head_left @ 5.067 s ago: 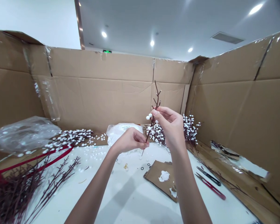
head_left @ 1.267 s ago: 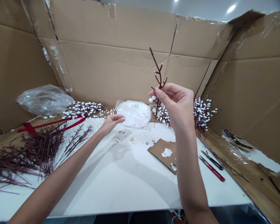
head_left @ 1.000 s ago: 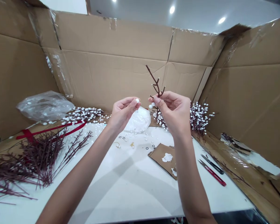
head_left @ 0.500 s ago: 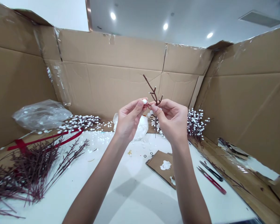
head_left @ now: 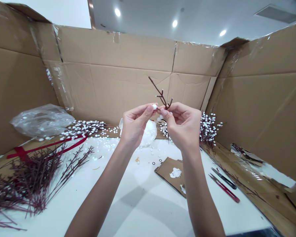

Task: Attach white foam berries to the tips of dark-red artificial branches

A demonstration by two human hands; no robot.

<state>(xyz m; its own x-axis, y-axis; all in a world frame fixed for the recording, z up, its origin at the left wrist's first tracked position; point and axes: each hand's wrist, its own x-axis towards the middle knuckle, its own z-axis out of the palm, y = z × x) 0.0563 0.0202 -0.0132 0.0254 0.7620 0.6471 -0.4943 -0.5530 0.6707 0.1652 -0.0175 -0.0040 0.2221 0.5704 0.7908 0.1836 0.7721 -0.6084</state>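
My right hand [head_left: 185, 126] is closed round a dark red branched twig [head_left: 160, 93], which stands upright in front of me. Its bare tips rise above my fingers; a few white balls sit on it lower down. My left hand [head_left: 135, 125] pinches a small white foam ball [head_left: 154, 106] between thumb and forefinger. The ball is pressed against a side tip of the twig, right beside my right thumb. Both hands are raised above the white table [head_left: 138, 204].
A pile of bare red twigs [head_left: 32, 177] lies at the left. Twigs with white balls [head_left: 85, 126] lie at the back and another bunch [head_left: 209, 126] stands at the right. A bag of foam balls [head_left: 149, 131], a cardboard scrap with glue [head_left: 174, 172] and scissors [head_left: 224, 184] lie nearby. Cardboard walls [head_left: 113, 89] enclose the table.
My left hand went to the bag of balls, picked up one white ball and brought it up to the twig. My right hand kept holding the twig, which tilted slightly left.
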